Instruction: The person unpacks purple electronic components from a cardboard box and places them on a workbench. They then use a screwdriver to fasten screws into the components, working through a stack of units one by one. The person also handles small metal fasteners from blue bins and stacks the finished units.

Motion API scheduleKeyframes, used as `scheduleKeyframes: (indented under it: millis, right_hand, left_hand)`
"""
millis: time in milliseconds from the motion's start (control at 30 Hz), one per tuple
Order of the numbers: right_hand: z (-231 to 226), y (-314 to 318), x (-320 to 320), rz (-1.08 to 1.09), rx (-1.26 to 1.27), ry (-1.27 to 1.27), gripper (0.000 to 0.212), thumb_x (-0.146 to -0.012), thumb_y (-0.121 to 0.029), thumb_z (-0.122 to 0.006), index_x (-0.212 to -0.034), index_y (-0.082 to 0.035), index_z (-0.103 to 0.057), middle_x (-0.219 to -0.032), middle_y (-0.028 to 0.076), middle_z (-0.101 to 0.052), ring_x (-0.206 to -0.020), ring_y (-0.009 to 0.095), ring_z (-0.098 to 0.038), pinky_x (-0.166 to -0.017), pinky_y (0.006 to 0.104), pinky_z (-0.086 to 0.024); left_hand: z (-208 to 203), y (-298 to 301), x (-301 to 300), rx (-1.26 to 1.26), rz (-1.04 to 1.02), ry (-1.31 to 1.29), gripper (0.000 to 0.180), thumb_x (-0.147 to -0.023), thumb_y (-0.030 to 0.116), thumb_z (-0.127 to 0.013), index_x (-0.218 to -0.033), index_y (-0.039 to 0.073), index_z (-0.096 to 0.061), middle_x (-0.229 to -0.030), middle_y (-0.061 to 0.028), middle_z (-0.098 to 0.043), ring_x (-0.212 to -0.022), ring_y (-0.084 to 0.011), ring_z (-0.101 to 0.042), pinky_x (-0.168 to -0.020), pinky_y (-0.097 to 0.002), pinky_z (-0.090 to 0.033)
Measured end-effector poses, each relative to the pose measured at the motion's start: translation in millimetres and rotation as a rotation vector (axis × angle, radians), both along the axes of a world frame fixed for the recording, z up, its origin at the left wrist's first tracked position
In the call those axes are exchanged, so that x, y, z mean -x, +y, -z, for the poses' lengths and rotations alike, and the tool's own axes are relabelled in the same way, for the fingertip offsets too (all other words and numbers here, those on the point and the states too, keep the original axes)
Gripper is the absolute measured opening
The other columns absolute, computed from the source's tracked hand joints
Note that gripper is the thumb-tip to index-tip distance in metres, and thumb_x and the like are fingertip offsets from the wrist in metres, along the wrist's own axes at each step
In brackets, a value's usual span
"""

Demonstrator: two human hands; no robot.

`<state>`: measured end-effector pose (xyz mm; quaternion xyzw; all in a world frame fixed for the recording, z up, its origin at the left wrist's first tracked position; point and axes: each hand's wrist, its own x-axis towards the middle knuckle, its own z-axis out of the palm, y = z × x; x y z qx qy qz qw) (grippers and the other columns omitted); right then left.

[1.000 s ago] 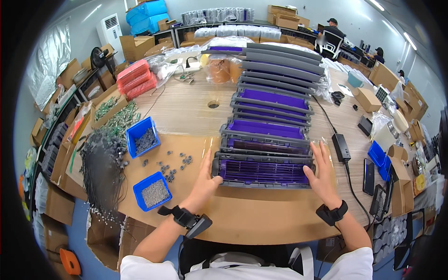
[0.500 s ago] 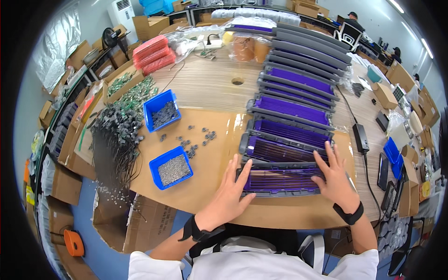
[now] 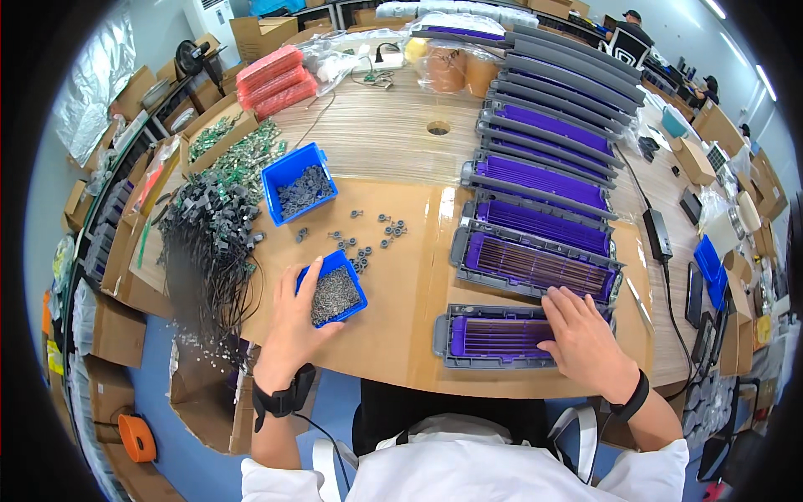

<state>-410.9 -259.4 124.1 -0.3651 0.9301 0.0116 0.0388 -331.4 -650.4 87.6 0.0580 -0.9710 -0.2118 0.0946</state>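
Two bare hands reach over a wood-grain table [image 3: 376,151] partly covered by a brown sheet [image 3: 401,314]. The left hand [image 3: 293,326] spreads its fingers around the left side of a blue bin [image 3: 347,310]; whether they grip it, I cannot tell. The right hand [image 3: 590,347] lies, fingers loosely extended, over the right end of the nearest purple-and-grey panel [image 3: 502,336]. Beyond those fingers runs a row of similar panels [image 3: 544,179]; far past the left fingers stand a fan [image 3: 192,57] and cartons [image 3: 266,38].

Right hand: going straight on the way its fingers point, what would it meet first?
Most likely the next purple-and-grey panel, just beyond the near panel that the right hand lies over. Height is hard to judge from this view, so it might pass above the edge.
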Motion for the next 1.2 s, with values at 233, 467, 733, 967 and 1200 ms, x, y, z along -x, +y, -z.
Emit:
scheduleKeyframes:
  millis: [233, 467, 733, 967, 1200]
  right_hand:
    - [-24, -36, 13, -0.115, -0.058, 0.013, 0.05, -0.079, -0.02, -0.073, -0.12, 0.003, -0.057, -0.131, 0.02, -0.051, -0.123, 0.037, -0.05, -0.098, 0.0477, -0.046]
    - [5, -139, 92, -0.195, 0.466, -0.021, 0.008, -0.079, -0.002, -0.063, -0.087, 0.0, -0.065, -0.083, 0.016, -0.064, -0.082, 0.036, -0.062, -0.071, 0.0446, -0.05]
    - [50, -214, 128, -0.087, 0.358, -0.097, 0.009, -0.08, -0.006, -0.063, -0.08, 0.003, -0.061, -0.082, 0.021, -0.064, -0.089, 0.038, -0.064, -0.074, 0.0446, -0.052]
    - [64, -213, 141, -0.128, 0.388, -0.047, 0.008, -0.08, -0.006, -0.061, -0.082, 0.002, -0.06, -0.079, 0.02, -0.064, -0.078, 0.04, -0.064, -0.068, 0.046, -0.052]
    - [15, -155, 94, -0.252, 0.355, -0.088, 0.009, -0.083, -0.006, -0.058, -0.081, 0.002, -0.057, -0.08, 0.019, -0.061, -0.076, 0.039, -0.063, -0.065, 0.0451, -0.051]
  left_hand:
    - [-14, -12, -13, -0.015, 0.019, -0.013, 0.101, -0.055, 0.003, -0.084, -0.145, 0.011, -0.039, -0.14, -0.015, -0.041, -0.133, -0.0389, -0.037, -0.109, -0.0443, -0.034]
    - [-18, 55, -10, 0.014, 0.075, 0.203, 0.083, -0.063, 0.004, -0.082, -0.138, 0.009, -0.047, -0.145, -0.0165, -0.04, -0.14, -0.0418, -0.028, -0.112, -0.0505, -0.029]
    - [29, 122, 7, -0.562, 0.339, 0.134, 0.043, -0.08, 0.011, -0.073, -0.121, 0.003, -0.061, -0.134, -0.0159, -0.052, -0.123, -0.0341, -0.047, -0.1, -0.0419, -0.042]
    - [29, 125, 8, -0.446, 0.356, 0.16, 0.046, -0.077, 0.015, -0.078, -0.118, 0.003, -0.059, -0.127, -0.015, -0.054, -0.115, -0.0328, -0.05, -0.095, -0.0384, -0.044]
    - [31, 116, 10, -0.731, 0.226, 0.047, 0.044, -0.081, 0.01, -0.074, -0.119, 0.001, -0.054, -0.114, -0.015, -0.057, -0.093, -0.0285, -0.054, -0.079, -0.0351, -0.047]
